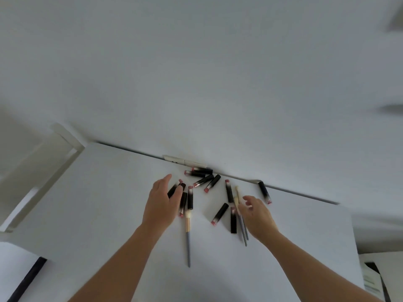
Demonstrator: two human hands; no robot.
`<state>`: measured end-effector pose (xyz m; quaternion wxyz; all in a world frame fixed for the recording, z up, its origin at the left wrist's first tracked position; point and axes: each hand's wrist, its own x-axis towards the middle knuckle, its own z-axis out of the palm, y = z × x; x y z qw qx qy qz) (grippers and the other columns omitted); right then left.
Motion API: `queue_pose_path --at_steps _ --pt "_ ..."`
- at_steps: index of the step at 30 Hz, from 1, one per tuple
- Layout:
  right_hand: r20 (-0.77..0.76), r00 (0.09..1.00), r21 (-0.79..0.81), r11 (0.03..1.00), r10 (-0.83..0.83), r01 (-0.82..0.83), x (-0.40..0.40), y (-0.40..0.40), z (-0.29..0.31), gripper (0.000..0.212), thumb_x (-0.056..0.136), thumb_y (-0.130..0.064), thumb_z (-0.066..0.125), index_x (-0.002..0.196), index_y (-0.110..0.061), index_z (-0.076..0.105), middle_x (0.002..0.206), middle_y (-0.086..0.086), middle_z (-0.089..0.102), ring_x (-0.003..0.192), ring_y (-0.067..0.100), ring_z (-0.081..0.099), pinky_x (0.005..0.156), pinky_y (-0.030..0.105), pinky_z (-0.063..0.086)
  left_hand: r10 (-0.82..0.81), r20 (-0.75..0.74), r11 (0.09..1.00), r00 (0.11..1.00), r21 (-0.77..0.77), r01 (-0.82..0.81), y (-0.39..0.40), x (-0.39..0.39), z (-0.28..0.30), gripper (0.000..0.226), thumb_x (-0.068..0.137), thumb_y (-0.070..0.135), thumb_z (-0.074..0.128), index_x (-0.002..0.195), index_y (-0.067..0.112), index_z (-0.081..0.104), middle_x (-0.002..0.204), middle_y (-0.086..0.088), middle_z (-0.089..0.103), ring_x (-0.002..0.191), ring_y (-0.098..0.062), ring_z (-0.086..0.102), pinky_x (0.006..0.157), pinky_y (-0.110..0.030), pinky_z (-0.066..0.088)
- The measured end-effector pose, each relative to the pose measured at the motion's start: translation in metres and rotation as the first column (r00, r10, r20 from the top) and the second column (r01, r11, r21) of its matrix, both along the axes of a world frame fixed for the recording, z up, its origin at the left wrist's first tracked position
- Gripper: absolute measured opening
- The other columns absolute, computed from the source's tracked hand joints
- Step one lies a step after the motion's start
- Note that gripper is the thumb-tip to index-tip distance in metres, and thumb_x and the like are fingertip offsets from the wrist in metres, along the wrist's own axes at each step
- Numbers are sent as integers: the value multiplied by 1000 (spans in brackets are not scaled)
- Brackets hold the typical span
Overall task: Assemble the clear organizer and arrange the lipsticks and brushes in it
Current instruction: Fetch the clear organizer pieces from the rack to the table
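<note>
Several black lipsticks with pink ends lie scattered on the white table [109,214], one of them at the middle [219,214] and one far right [264,192]. My left hand [162,203] rests over a lipstick [173,189], thumb and fingers closing around it. My right hand [258,215] hovers with spread fingers over two grey-handled brushes [242,227]. A third brush [188,236] with a cream tip lies between my arms. No clear organizer is in view.
The table's back edge meets a white wall; a pale flat object [184,161] lies along that edge. A white frame [43,171] stands at the left. A dark-edged white item [24,277] sits lower left, papers [370,277] lower right.
</note>
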<state>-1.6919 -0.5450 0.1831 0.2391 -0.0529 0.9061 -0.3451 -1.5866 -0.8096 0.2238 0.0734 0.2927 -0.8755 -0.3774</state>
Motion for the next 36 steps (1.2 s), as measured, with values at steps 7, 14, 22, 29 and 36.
queue_pose_path --at_steps 7,14,22,29,36 --pt "-41 996 -297 953 -80 64 39 71 52 15 99 -36 56 111 -44 60 112 -19 66 93 -6 62 68 12 46 -16 -217 992 976 120 43 78 48 55 27 100 38 55 126 41 58 119 23 62 110 3 59 88 -16 44" --pt "-78 959 -580 794 -273 179 125 200 128 22 98 -24 63 108 -42 69 107 -22 73 103 -2 66 82 7 47 -26 -410 869 912 442 223 211 98 105 30 87 54 55 104 36 74 103 2 76 100 -15 71 86 -30 54" --pt "55 764 -624 575 -643 529 254 327 118 32 98 -11 61 108 -40 70 104 -1 75 96 17 71 84 36 57 -322 -274 666 906 615 422 309 113 73 20 97 11 59 93 19 77 90 -16 75 78 -32 71 71 -41 57" --pt "253 146 -611 -41 -956 790 405 378 87 21 96 -11 57 101 -19 76 98 19 76 85 25 71 74 34 60 -622 -130 446 772 752 486 366 76 43 28 102 5 49 97 13 76 94 -23 71 72 -25 67 59 -30 56" --pt "343 -393 -587 -522 -853 619 521 350 79 21 99 -2 53 99 -9 73 93 22 73 78 24 70 67 30 60 -870 -26 257 492 828 499 471 111 35 27 103 5 44 103 7 71 84 -14 71 65 -18 64 54 -25 55"
